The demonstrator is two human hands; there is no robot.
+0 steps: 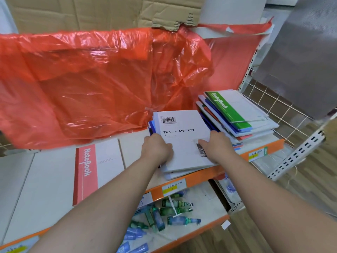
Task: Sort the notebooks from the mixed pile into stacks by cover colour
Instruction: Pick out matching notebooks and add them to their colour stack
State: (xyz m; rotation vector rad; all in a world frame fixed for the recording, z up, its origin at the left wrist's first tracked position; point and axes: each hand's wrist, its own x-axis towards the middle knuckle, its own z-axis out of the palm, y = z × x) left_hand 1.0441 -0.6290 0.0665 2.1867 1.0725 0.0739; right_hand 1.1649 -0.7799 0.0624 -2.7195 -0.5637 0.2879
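White notebook tops a small stack at the shelf front edge. Its long axis runs away from us, far end leaning slightly left, title upright to us. Our left hand curls round its left edge. Our right hand rests with straight fingers on its right side. Red notebook lies to the left and the mixed pile to the right.

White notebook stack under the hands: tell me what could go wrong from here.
1. The white notebook stack juts over the orange shelf edge. If the left hand or right hand pulls it forward, notebooks may slide off onto the bottles below.
2. The mixed pile beside it is fanned unevenly, so a nudge could spill it.
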